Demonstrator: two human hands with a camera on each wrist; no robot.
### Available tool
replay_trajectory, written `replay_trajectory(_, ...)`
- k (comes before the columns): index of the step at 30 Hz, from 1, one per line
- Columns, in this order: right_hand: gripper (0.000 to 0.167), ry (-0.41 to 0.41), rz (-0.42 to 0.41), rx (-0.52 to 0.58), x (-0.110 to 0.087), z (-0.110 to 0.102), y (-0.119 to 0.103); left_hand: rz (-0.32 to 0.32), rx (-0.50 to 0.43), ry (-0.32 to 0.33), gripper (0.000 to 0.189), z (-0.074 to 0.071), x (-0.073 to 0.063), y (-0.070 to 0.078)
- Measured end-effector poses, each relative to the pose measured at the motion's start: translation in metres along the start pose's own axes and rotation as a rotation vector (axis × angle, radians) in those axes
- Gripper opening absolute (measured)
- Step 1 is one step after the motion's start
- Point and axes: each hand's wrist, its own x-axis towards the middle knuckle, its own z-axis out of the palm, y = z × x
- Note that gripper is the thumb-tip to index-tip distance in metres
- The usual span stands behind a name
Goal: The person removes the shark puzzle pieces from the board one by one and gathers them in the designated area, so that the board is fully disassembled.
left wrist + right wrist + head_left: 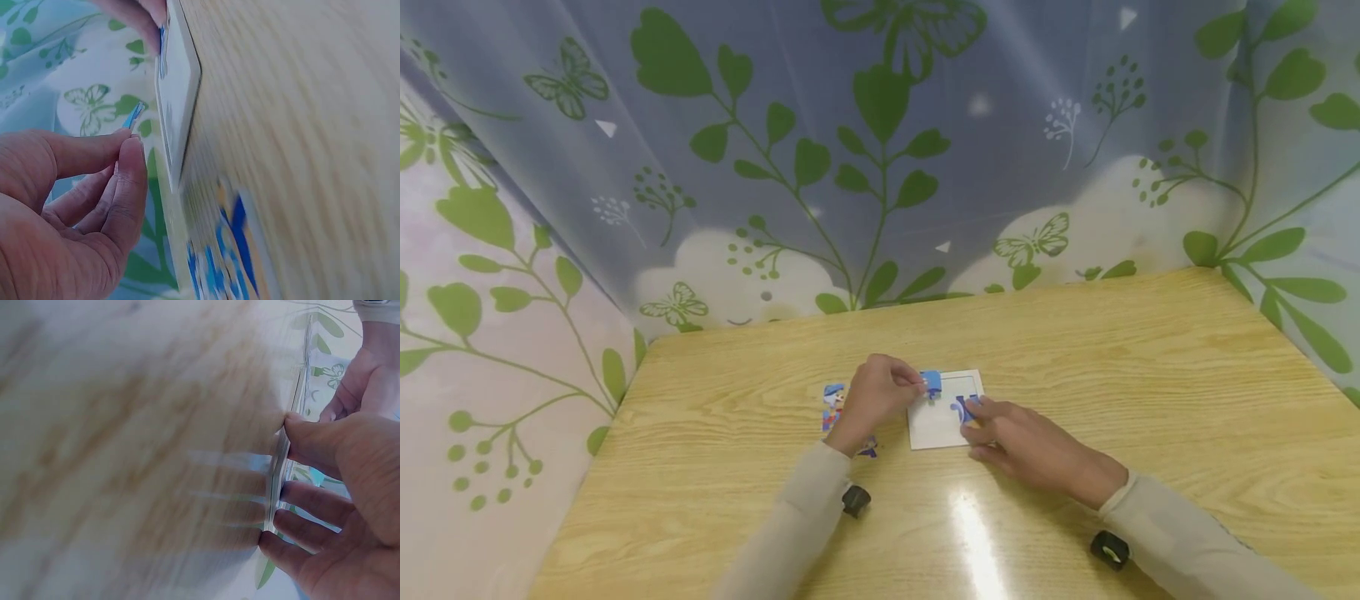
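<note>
My left hand (882,395) pinches a small blue jigsaw piece (932,383) between thumb and index finger, over the far left part of a white puzzle tray (934,429). In the left wrist view this piece (134,115) shows edge-on, raised at the fingertips. My right hand (1032,443) holds the tray by its near right corner, with thumb and fingers at its edges in the right wrist view. Some of its fingers lie over a blue-and-white piece (958,408) inside the tray, covering part of it.
Left of the tray, loose picture pieces (832,406) lie on the wooden table (737,500), partly behind my left hand and wrist. Another dark blue piece (868,450) shows below that wrist. A leaf-patterned curtain (775,208) hangs along the table's far edge.
</note>
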Motion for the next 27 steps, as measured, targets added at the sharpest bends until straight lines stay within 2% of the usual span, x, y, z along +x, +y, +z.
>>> replay_trajectory(6,0.026,-0.004,0.007,-0.009,0.0,-0.001,-0.001,-0.04,0.006,0.012,0.005,-0.014,-0.005,-0.013)
replay_trajectory(11,0.024,-0.003,-0.014,-0.008,0.0,-0.001,0.0,-0.048,0.003,0.021,0.006,-0.022,-0.01,-0.021)
replay_trajectory(27,0.024,-0.006,-0.011,-0.005,0.001,-0.001,-0.002,-0.059,0.145,0.03,0.006,-0.033,-0.015,-0.034)
